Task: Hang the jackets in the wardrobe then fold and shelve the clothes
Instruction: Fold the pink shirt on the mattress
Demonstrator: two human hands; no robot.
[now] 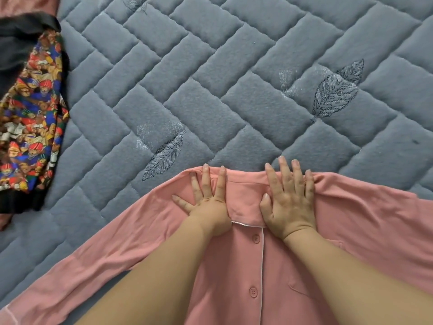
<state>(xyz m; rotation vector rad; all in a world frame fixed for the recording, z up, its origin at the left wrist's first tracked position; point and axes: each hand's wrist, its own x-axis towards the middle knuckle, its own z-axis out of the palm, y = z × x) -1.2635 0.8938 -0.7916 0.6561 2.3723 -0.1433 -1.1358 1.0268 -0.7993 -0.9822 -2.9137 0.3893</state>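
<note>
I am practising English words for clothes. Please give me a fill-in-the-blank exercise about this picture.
1. Both hands, left hand and right hand, press flat on the ____ shirt.
2. The shirt closes with ____ down its front.
3. The bear-print garment lies at the ____ edge of the view.
4. The grey quilt shows stitched ____ motifs.

Missing words: pink; buttons; left; leaf

Two hands, left hand (209,202) and right hand (289,202), one pink shirt (351,231) with two visible buttons (255,238), one bear-print garment (30,118), three stitched leaves (337,90).

Head view: steep downward, close over hands (248,202), quilted bed (210,90).
</note>
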